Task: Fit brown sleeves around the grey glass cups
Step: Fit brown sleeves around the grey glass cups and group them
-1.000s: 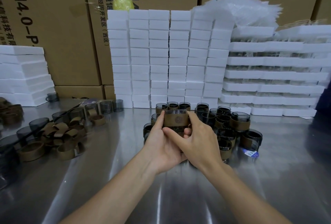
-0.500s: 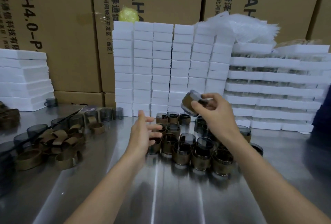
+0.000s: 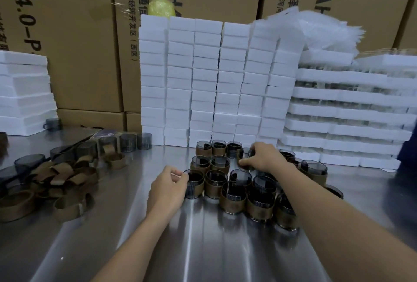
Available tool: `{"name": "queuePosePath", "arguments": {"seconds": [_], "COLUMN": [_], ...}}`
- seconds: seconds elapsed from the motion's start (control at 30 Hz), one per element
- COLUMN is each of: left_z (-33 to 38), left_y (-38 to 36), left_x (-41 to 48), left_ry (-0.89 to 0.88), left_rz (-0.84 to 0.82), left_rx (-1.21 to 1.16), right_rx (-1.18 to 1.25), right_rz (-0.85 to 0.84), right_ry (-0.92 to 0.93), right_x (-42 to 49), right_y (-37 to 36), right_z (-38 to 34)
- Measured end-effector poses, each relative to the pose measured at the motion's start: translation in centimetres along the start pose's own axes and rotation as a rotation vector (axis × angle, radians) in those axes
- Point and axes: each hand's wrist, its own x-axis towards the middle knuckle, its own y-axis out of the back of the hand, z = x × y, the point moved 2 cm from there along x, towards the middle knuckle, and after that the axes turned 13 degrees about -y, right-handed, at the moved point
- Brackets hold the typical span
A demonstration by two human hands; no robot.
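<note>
Grey glass cups (image 3: 240,180), each already wrapped in a brown band, are packed upright and touching in a cluster at the centre of the steel table (image 3: 203,248). The front-left cup (image 3: 195,186), at 9 o'clock of the cluster, is held at its rim by the left hand (image 3: 168,189), whose thumb and curled fingers are closed narrowly on the glass. A back-row cup (image 3: 245,155), at 12 o'clock of the cluster, is gripped by the right hand (image 3: 262,157), with the fingers curled over its far side and the thumb pressed against its near side. Whether this cup is lifted or standing cannot be told.

Loose brown sleeves (image 3: 70,208) are heaped well apart at 9 o'clock of the cluster, some flattened, some standing as open rings. Bare cups (image 3: 128,142) without sleeves are lined at 10 o'clock, beside the heap. Stacks of white foam blocks (image 3: 205,78) are ranged at 12 o'clock behind the cluster, and foam trays (image 3: 349,110) are piled at 2 o'clock. Cardboard boxes (image 3: 79,44) are stacked behind everything.
</note>
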Motion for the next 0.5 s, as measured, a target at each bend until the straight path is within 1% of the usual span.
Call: {"name": "queuePosePath", "arguments": {"seconds": [0.07, 0.17, 0.2, 0.23, 0.3, 0.33, 0.4, 0.5], "left_z": [-0.5, -1.0, -0.9, -0.9, -0.9, -1.0, -1.1, -1.0], "left_y": [-0.3, -0.4, -0.4, -0.4, -0.3, -0.3, -0.3, -0.3], "left_x": [0.1, 0.3, 0.3, 0.4, 0.5, 0.6, 0.7, 0.7], "left_ry": [-0.045, -0.031, -0.022, -0.014, -0.007, -0.006, -0.009, -0.023], "left_rz": [0.015, 0.022, 0.027, 0.038, 0.064, 0.073, 0.078, 0.069], "left_rx": [0.066, 0.073, 0.064, 0.051, 0.027, 0.020, 0.018, 0.045], "right_rx": [-0.004, -0.085, -0.045, 0.049, 0.243, 0.264, 0.168, -0.052], "right_rz": [-0.034, -0.088, -0.076, -0.024, 0.138, 0.179, 0.138, -0.029], "right_ry": [0.001, 0.057, 0.076, 0.082, 0.064, 0.045, 0.012, -0.008], "right_x": [0.4, 0.7, 0.9, 1.1, 1.8, 2.3, 3.0, 2.6], "right_y": [-1.0, -1.6, -1.2, -0.5, 1.9, 3.0, 4.6, 4.6], "right_z": [0.3, 0.5, 0.5, 0.6, 1.4, 2.0, 3.4, 4.2]}}
